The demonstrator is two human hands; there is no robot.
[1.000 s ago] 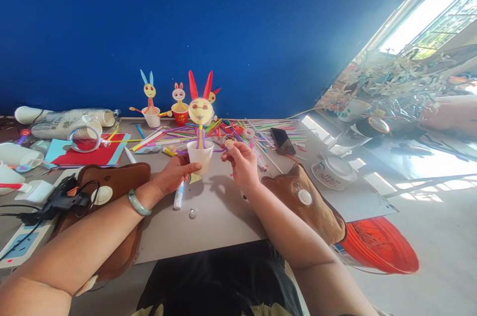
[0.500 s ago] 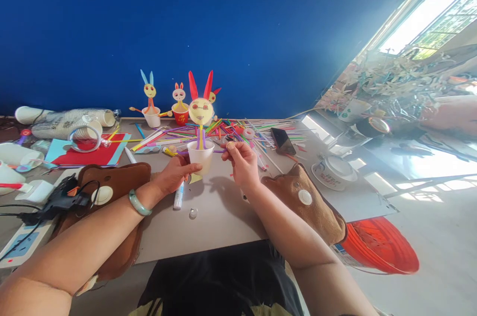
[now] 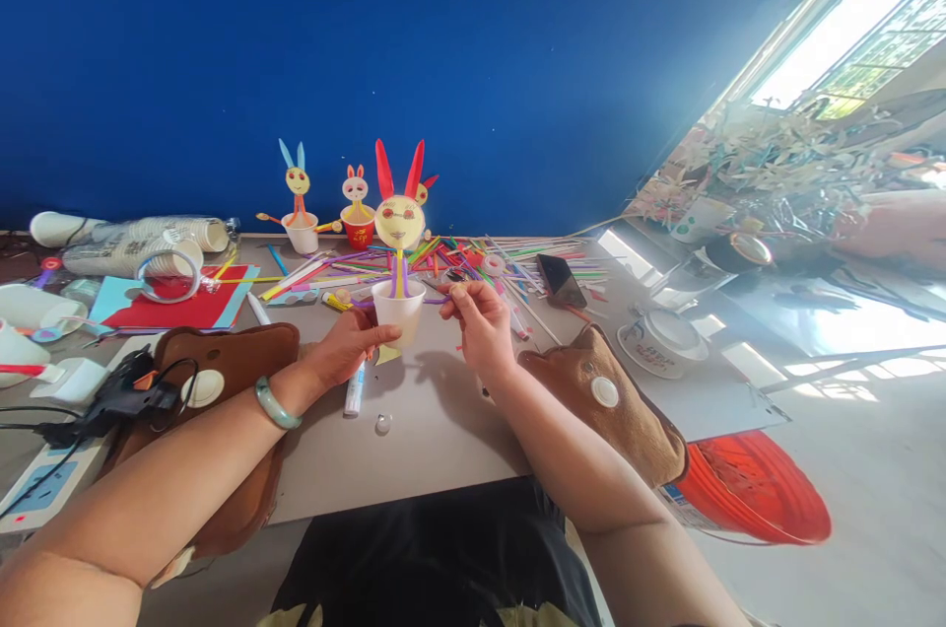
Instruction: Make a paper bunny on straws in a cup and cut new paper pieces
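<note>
The left hand (image 3: 353, 343) clamps the white tapered paper cup (image 3: 399, 319); right of the cup, the right hand (image 3: 479, 323) pinches a thin purple stalk (image 3: 436, 301). Steady support and light pressure should limit bending.

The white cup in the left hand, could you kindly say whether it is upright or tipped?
Upright: the white cup has its wider rim on top and narrower base below.

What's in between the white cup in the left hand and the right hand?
In the head view, a purple strip runs from the white cup to the right hand.
</note>
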